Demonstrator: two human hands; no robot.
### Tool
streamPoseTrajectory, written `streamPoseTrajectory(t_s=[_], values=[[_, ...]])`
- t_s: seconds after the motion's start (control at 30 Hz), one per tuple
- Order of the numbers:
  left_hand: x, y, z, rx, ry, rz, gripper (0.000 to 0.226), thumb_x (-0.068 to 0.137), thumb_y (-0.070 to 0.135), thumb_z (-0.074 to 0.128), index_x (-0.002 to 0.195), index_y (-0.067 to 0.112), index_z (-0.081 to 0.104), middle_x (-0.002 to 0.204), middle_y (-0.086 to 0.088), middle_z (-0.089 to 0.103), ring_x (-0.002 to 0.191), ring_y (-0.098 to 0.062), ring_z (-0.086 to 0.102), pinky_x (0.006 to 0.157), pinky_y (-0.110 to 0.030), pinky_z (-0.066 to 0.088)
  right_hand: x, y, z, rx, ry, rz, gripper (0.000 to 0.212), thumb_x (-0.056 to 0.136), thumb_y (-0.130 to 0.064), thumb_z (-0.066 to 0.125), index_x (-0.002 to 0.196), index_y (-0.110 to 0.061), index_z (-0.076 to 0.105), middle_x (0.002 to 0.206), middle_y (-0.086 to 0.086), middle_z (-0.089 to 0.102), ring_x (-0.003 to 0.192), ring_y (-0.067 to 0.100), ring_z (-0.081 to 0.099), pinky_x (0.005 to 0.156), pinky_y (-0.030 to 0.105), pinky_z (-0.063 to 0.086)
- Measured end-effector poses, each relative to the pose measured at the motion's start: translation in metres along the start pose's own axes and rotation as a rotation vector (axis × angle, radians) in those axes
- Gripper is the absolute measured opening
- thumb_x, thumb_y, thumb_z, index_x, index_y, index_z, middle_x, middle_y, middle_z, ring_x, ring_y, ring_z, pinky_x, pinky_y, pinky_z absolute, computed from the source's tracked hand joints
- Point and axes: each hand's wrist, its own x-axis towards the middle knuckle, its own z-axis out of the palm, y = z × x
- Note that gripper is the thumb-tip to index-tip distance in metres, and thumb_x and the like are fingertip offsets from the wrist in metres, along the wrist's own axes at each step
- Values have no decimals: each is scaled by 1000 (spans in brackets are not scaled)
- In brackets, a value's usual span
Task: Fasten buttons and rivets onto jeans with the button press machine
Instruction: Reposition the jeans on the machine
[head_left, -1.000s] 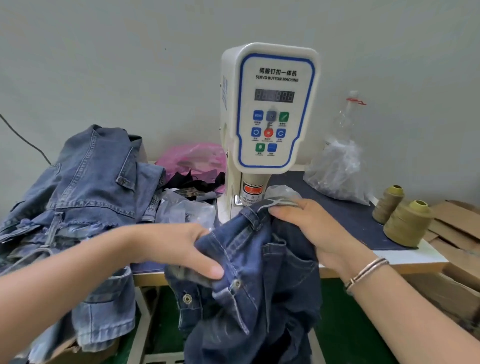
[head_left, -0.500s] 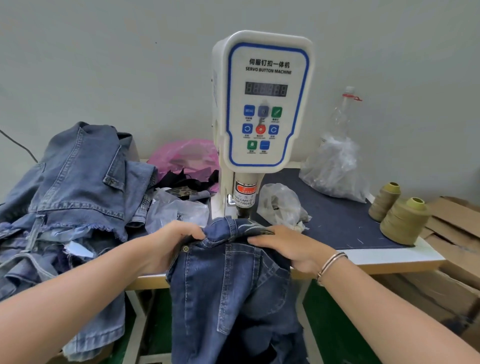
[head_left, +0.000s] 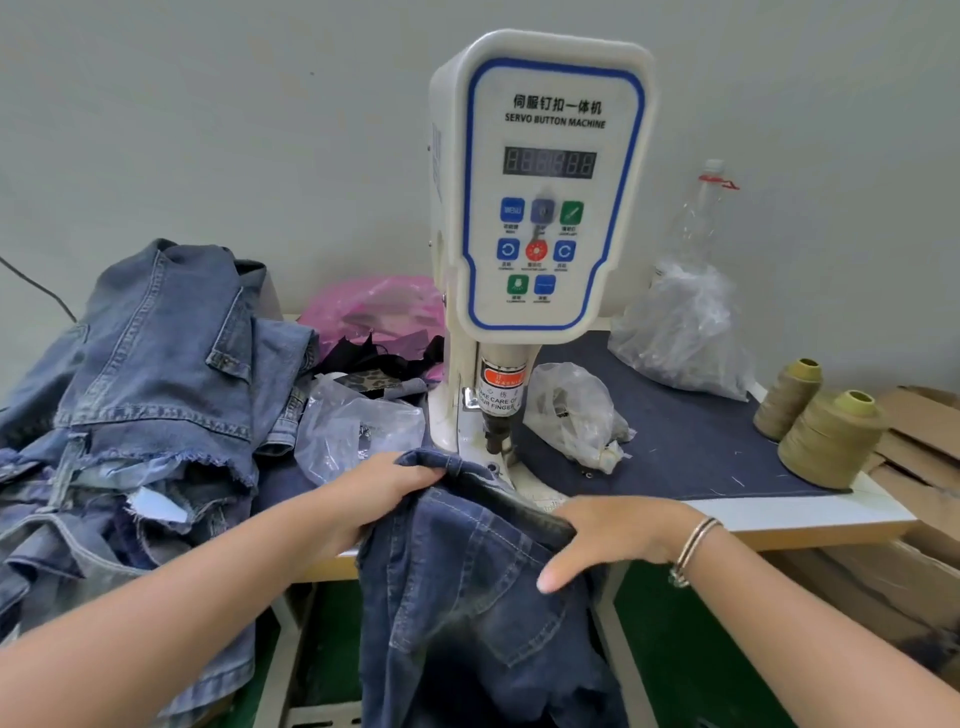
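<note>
A white button press machine (head_left: 540, 208) stands upright on the surface (head_left: 810, 512), its control panel facing the camera. A pair of dark jeans (head_left: 467, 597) lies in front of its base. The waistband runs crosswise, from just in front of the press post toward the right, and sits at the edge of the surface. The legs hang straight down over that edge, so the long axis of the garment points down and toward the camera.

The left hand (head_left: 384, 493) grips the waistband's left end, just in front and left of the machine's base, with its fingers curled over the denim. The right hand (head_left: 613, 535) holds the waistband's right end, in front and right of the base. Its fingers wrap over the band's top edge and its thumb lies against the cloth below.

Left of the machine lies a heap of lighter denim garments (head_left: 150, 395). Just right of its post sits a crumpled clear plastic bag (head_left: 571, 410). Farther right stand two cones of olive thread (head_left: 826, 436).
</note>
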Motion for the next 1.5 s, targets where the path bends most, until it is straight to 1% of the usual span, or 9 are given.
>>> streamPoseTrajectory(t_s=[0.1,0.2,0.27,0.4,0.53,0.77,1.0,1.33,1.5], values=[[-1,2,-10,4,-106,26,36,78,37,75,110,22,70,107,-8,73,100,-27,70,90,-38,53,-3,19,-9,574,156,-218,48,69,-15,75,114,-2,65,118,18,65,108,30,62,91,37,51],[0,3,-15,7,-235,-12,66,58,52,85,114,21,69,114,-10,70,108,-29,66,98,-41,48,4,26,-6,850,244,-278,34,75,-16,74,109,-11,71,118,16,66,104,27,66,80,34,55],[1,-2,-17,103,-258,-27,74,53,53,87,113,14,69,112,-11,71,106,-28,67,99,-41,48,10,27,-4,821,277,-217,29,80,-17,71,109,-12,71,117,16,67,103,26,66,80,32,55],[9,-14,-16,213,-105,-18,51,65,44,78,107,16,71,103,-7,74,99,-25,70,96,-41,51,21,28,-6,737,304,-122,24,90,-12,61,113,-8,68,114,15,68,101,24,67,83,32,54],[21,-5,-14,62,-27,10,24,82,32,73,103,20,72,99,-7,75,91,-23,72,76,-30,55,32,22,-20,790,434,-114,28,88,-14,64,116,-10,66,110,17,69,101,29,66,90,39,52],[40,2,7,-80,-107,25,32,85,20,67,115,10,64,107,-14,72,98,-27,69,87,-36,53,38,43,-38,1038,660,-135,32,83,-4,65,115,-7,67,113,19,68,108,36,63,100,46,46],[43,-18,15,-240,-105,114,46,70,25,66,115,14,63,105,-12,73,90,-24,71,72,-29,57,40,51,-39,927,698,-130,28,82,-6,68,110,-11,68,110,16,70,105,32,65,101,45,46],[41,-23,20,-273,-114,167,50,72,24,67,120,13,60,111,-12,71,100,-27,69,79,-31,55,34,51,-34,903,693,-137,20,84,-7,66,102,-15,69,105,14,72,100,30,67,97,42,49],[41,-26,20,-317,-116,187,49,73,22,68,120,14,60,110,-11,72,98,-25,70,73,-27,55,33,48,-34,844,716,-128,18,84,-10,66,99,-18,69,101,10,73,93,24,69,87,32,52]])
